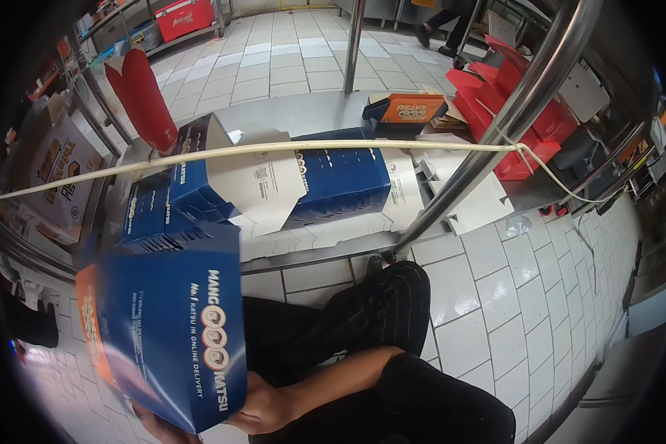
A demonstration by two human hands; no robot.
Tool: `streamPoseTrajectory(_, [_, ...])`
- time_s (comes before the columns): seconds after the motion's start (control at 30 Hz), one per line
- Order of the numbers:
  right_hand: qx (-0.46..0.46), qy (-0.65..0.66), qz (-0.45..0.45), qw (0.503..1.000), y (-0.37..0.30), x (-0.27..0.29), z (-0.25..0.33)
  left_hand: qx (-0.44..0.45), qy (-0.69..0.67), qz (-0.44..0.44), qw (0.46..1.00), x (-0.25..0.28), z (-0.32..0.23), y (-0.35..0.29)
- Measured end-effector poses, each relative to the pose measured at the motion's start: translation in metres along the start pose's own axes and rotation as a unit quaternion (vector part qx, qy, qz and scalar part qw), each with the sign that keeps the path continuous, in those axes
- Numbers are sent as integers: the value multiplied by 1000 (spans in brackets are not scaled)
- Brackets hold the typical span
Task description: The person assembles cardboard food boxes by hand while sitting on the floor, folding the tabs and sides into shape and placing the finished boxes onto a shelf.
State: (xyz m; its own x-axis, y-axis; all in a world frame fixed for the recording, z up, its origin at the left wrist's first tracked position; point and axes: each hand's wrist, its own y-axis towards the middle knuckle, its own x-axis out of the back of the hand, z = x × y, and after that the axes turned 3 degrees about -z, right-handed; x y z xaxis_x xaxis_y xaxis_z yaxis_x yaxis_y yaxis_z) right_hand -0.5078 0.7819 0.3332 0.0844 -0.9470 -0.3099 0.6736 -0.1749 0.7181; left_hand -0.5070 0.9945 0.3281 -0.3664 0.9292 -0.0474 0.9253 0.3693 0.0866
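Note:
A blue cardboard takeaway box (170, 325) with an orange end panel and white print is up close at the lower left, tilted. My right hand (263, 407) grips its lower right edge, the fingers partly hidden by the card. Under the box's bottom edge my left hand (159, 425) shows only in part, holding it from below; most of its fingers are hidden. Just beyond lie stacks of blue cartons (340, 174) and white-backed card blanks (270, 185) on a steel shelf (303, 255).
A pale cord (288, 146) runs across the shelf to a steel post (488, 133). An orange and blue box (407, 111) stands at the back. Red cartons (510, 103) pile up at right, and a red rolled piece (142, 100) rises at left. A person's legs (451, 29) show far off.

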Motion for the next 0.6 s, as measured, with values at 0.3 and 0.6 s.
streamPoseTrajectory(0.3, [-118,-23,-69,990,-21,-18,-18,76,-45,43,995,-39,31,-8])
streamPoseTrajectory(0.6, [-171,-14,109,979,-35,-9,-51,20,-395,256,882,-13,42,8])
